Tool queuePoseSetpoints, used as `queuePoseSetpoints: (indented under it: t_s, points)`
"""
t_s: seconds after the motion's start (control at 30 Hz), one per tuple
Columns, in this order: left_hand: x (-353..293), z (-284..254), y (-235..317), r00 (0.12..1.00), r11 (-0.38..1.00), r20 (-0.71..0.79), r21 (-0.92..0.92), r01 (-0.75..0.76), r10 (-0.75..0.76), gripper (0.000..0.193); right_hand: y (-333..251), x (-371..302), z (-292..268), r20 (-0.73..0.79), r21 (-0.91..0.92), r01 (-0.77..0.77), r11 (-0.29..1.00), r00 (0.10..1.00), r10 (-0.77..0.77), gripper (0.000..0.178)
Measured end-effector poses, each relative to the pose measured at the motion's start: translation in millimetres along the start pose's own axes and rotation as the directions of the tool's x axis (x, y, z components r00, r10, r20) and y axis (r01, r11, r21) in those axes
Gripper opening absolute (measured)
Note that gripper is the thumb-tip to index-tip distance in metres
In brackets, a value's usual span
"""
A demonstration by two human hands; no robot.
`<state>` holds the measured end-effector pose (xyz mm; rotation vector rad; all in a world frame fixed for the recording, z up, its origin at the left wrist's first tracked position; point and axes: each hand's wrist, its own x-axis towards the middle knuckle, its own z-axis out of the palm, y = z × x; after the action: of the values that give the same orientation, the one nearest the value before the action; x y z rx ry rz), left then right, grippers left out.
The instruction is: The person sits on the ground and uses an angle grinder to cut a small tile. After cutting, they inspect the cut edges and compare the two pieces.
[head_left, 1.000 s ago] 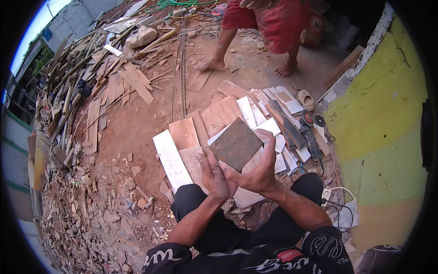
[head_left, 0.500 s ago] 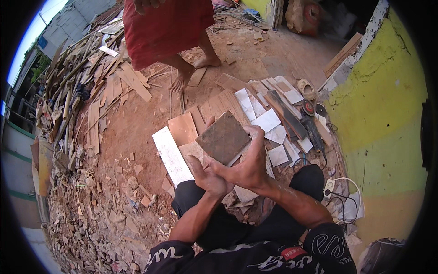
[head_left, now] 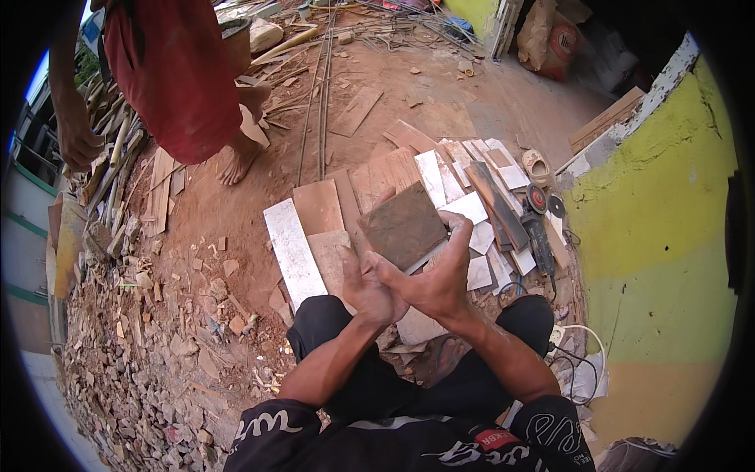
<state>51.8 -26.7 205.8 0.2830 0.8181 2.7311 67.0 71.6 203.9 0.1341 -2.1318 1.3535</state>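
Note:
Both my hands hold a square brown tile (head_left: 403, 226) tilted in front of my knees; a pale edge shows along its lower right side. My left hand (head_left: 366, 293) supports it from below and behind, with a fingertip showing past the far edge. My right hand (head_left: 437, 277) grips its right side, fingers bent at the right corner and thumb near the lower edge. Just beyond lie loose tiles, among them a long white speckled tile (head_left: 294, 250) on the left, a tan tile (head_left: 318, 206) and a white tile (head_left: 465, 208).
An angle grinder (head_left: 539, 232) lies right of the tiles, near a cutting disc (head_left: 557, 206) and a power strip with cables (head_left: 557, 337). Rubble (head_left: 157, 354) covers the left ground. A barefoot person in red cloth (head_left: 169, 86) is at upper left. A yellow-green wall (head_left: 653, 204) bounds the right.
The person in red has stepped left, away from the tiles. My view has shifted slightly; both hands keep hold of the brown tile, its tilt little changed.

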Motion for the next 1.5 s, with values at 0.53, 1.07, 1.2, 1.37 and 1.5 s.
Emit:
queuePoseSetpoints:
  t_s: [0.53, 1.07, 1.2, 1.37, 1.5]
  points:
    - [-4.8, -2.6, 2.8, 0.983, 0.98, 0.136, 0.141, -0.142, 0.123, 0.111, 10.5, -11.1, 1.5, 0.048, 0.172, -0.017, 0.985, 0.999, 0.009, 0.093]
    - [-5.1, -2.5, 12.0, 0.984, 0.974, 0.129, 0.174, -0.145, 0.123, 0.11, 12.1, -7.2, 2.4, 0.085, 0.105, 0.085, 0.991, 0.992, -0.094, 0.093]
    - [-5.1, -3.0, 11.9, 0.987, 0.968, 0.113, 0.207, -0.14, 0.118, 0.11, 12.0, -7.2, 2.5, 0.065, 0.119, 0.069, 0.991, 0.995, -0.077, 0.093]
    - [-3.6, 0.6, 9.3, 0.991, 0.982, 0.073, 0.148, -0.118, 0.108, 0.108, 6.9, -3.7, -1.1, 0.046, 0.128, 0.069, 0.989, 0.996, -0.076, 0.096]
    - [-2.8, 2.8, 4.3, 0.992, 0.988, 0.065, 0.103, -0.113, 0.106, 0.106, 2.8, -0.7, -2.4, 0.046, 0.198, 0.047, 0.979, 0.997, -0.057, 0.092]
